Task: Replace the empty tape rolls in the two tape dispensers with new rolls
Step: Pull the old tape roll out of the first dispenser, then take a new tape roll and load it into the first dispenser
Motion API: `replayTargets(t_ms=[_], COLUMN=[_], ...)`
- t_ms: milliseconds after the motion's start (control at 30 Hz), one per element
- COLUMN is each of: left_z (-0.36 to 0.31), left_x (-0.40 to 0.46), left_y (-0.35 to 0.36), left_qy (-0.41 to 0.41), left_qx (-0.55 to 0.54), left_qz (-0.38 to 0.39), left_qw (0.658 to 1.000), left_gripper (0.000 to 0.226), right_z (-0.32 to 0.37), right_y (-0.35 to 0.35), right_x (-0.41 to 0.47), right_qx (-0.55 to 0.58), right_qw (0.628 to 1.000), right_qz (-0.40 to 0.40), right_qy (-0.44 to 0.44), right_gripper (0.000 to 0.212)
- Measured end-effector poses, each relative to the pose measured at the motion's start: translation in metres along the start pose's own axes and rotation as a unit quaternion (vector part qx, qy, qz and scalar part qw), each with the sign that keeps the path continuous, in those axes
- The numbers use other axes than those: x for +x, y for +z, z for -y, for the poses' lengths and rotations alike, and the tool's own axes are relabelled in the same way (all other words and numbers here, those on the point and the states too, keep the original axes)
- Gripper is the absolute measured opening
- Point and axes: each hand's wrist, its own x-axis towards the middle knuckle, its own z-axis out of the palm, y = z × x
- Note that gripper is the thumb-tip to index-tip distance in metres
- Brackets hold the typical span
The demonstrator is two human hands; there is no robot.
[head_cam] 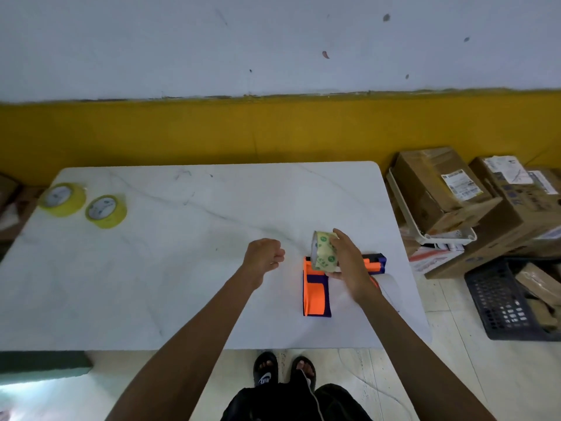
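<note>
An orange and purple tape dispenser [315,294] lies flat on the white marble table [182,268], right of centre. My right hand [349,262] grips a pale roll with green printing [323,252], holding it upright just above the dispenser's hub end. My left hand [264,258] hovers to the left of the dispenser, fingers curled into a loose fist with nothing in it. Two new yellow tape rolls [62,199] [106,211] lie flat at the table's far left corner. Only one dispenser is visible.
Cardboard boxes [440,189] and a white tray [437,235] are stacked off the table's right edge, with a dark plastic crate [504,302] on the floor beside them. A yellow and white wall runs behind the table. My feet stand at the near edge.
</note>
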Motion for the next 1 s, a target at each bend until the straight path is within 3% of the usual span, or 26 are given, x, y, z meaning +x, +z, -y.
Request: replayTargets(t_ms=[167, 400, 500, 600, 767, 1000], left_z=[-0.013, -0.025, -0.029, -0.029, -0.028, -0.026], left_x=[-0.011, -0.027, -0.027, -0.024, -0.02, -0.024], left_y=[-0.027, -0.081, -0.117, -0.159, -0.23, -0.306], left_qy=[0.066, 0.126, 0.145, 0.191, 0.131, 0.114], left_qx=[-0.027, -0.043, -0.051, -0.001, -0.027, -0.048], left_qz=[0.009, 0.023, -0.019, -0.124, -0.077, -0.06], left_qw=[0.997, 0.991, 0.988, 0.974, 0.988, 0.991], left_gripper=[0.01, 0.025, 0.019, 0.019, 0.041, 0.037], right_z=[0.013, 0.019, 0.018, 0.016, 0.005, -0.01], right_y=[0.047, 0.132, 0.176, 0.222, 0.297, 0.369], right_x=[0.0, -0.019, -0.028, -0.04, -0.066, -0.088], right_qx=[-0.039, -0.076, -0.078, -0.068, -0.056, -0.061], right_qw=[0.997, 0.987, 0.986, 0.987, 0.988, 0.988], right_qz=[0.056, 0.126, 0.134, 0.133, 0.13, 0.13], right_qy=[-0.037, -0.058, -0.063, -0.059, -0.062, -0.049], right_gripper=[0.039, 0.038, 0.037, 0.036, 0.037, 0.036])
